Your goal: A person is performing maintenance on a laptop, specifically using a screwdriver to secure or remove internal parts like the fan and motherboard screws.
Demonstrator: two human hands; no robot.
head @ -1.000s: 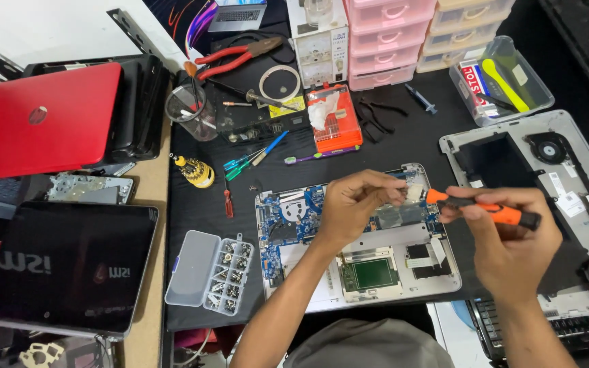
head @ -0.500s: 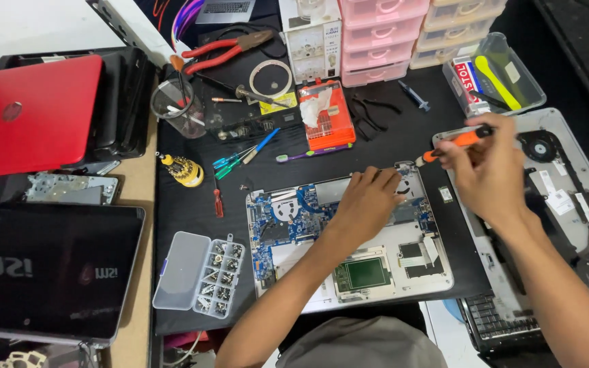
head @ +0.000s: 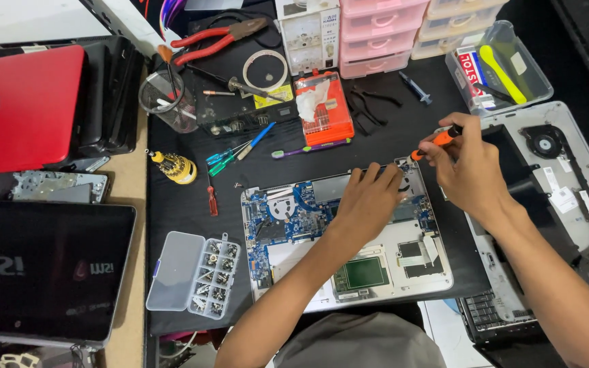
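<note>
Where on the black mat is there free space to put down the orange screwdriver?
A bare strip of black mat lies between the orange bit case and the right hand, above the opened laptop. A smaller patch sits between the yellow driver and the clear screw box. The top left, around the pliers and cup, is crowded.

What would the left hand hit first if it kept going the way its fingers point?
The left hand points up and right across the opened laptop. Likely first: the orange screwdriver tip at the laptop's top-right corner, held by the right hand. Depth unclear.
</note>
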